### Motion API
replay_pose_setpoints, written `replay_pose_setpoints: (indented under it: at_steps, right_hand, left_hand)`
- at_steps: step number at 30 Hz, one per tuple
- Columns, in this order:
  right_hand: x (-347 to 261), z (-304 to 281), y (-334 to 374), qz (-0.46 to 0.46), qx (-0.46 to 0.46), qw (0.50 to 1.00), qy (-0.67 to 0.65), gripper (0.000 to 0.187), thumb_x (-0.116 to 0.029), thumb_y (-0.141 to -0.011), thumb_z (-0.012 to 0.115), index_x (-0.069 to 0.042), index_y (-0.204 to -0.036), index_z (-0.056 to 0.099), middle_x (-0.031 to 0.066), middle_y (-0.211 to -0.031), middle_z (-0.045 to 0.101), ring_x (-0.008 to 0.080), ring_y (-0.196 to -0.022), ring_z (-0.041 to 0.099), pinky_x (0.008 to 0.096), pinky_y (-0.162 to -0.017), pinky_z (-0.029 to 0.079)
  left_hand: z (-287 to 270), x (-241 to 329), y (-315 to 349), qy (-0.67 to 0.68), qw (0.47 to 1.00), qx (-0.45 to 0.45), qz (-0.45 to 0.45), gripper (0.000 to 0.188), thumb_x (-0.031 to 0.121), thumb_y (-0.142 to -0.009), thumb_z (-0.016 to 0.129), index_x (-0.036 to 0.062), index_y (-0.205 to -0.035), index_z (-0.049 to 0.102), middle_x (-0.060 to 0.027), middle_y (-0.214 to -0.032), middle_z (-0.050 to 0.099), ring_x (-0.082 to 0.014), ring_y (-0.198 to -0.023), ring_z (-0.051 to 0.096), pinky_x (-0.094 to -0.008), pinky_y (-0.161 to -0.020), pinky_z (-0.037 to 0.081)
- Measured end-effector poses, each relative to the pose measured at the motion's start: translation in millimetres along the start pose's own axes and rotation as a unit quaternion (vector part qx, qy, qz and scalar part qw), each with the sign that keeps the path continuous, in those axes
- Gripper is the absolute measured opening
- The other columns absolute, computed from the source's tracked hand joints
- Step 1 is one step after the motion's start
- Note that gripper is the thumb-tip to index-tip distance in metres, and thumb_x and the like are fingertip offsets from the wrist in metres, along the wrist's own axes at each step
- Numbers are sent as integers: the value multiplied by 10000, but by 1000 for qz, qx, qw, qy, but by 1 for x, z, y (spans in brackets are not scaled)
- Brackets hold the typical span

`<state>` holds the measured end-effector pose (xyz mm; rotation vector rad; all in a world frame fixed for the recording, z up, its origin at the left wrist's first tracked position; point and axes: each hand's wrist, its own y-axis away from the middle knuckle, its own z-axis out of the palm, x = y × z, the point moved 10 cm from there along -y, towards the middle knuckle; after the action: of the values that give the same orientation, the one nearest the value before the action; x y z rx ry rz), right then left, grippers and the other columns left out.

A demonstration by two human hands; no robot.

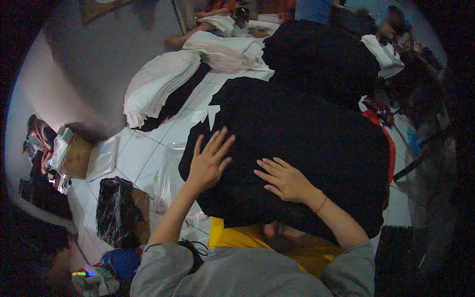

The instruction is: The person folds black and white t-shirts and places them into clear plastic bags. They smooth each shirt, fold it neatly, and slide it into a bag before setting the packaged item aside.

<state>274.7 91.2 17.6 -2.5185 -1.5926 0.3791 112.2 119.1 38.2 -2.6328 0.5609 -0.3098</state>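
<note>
Roughly, blk cloth (307, 128) runs longest L–R, slanting far-L to near-R; L hand (209, 161) by its left edge, R hand (294, 185) nr front edge, fingers spread, unclenched.

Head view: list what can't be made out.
All in the head view:
Palms of left hand and right hand: hidden by their backs.
What lies under the black cloth: covered by it.
Red item: partly hidden by that cloth.
Grey shirt: cut off by lower edge.

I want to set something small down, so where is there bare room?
White tiled floor between the white folded fabric pile and black plastic-wrapped bundle looks bare, as does the black cloth pile beyond your right hand. Crowded leftward: brown cardboard box, flat pale plastic packet.
</note>
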Motion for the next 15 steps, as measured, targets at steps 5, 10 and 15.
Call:
replay_pose_setpoints:
  at_steps: [5, 10, 15]
  right_hand:
    - [14, -23, 27, 6, 8, 1000, 23, 458, -271, -931, 516, -124, -1362, 467, 132, -1468, 365, 296, -1351, 352, 460, -1131, 247]
    - [175, -118, 123, 268, 186, 945, 9, 338, -166, -903, 542, -63, -1224, 572, 165, -1271, 560, 345, -1190, 510, 428, -1026, 380]
    - [293, -159, 237, 492, 186, 824, 211, 334, -237, -963, 477, -59, -1227, 578, 138, -1304, 538, 321, -1223, 485, 422, -1031, 362]
  left_hand:
    - [8, -22, -6, -193, 979, -40, -57, 515, 436, -915, 503, 202, -1373, 469, -103, -1436, 421, -282, -1335, 383, -568, -1132, 83]
    - [20, -80, -97, -45, 989, 39, -134, 343, 307, -928, 511, 61, -1154, 590, -130, -1141, 605, -307, -1043, 584, -479, -885, 441]
    - [69, -107, -211, -96, 963, 37, -250, 379, 363, -957, 455, 50, -966, 667, -176, -892, 664, -365, -831, 644, -495, -722, 498]
